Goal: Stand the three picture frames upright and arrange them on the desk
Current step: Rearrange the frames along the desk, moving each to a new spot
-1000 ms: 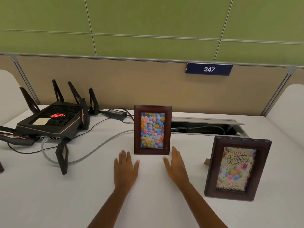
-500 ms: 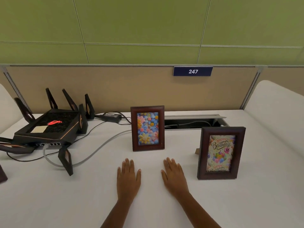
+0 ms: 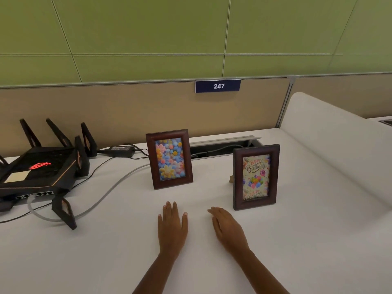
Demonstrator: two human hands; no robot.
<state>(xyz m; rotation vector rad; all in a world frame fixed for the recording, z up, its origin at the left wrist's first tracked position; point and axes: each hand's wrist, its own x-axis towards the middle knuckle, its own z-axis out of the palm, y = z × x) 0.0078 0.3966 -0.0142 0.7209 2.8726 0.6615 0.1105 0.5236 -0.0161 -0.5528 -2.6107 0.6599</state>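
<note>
Two dark wooden picture frames stand upright on the white desk (image 3: 297, 247). The flower-picture frame (image 3: 169, 159) is at the centre back. The "Happy Birthday" frame (image 3: 256, 177) stands to its right and nearer to me. A third frame is out of view. My left hand (image 3: 172, 227) lies flat on the desk in front of the flower frame, holding nothing. My right hand (image 3: 230, 229) rests palm down just left of the birthday frame's base, also holding nothing. Neither hand touches a frame.
A black router (image 3: 40, 170) with several antennas sits at the left, with a grey cable (image 3: 106, 194) and a power adapter (image 3: 121, 150) trailing toward the flower frame. An open cable slot (image 3: 222, 146) lies behind the frames. A white side divider (image 3: 339, 149) borders the right.
Both hands have drawn back from the flower frame toward me and lie flat on the desk. My head has turned right, shifting router and frames leftward.
</note>
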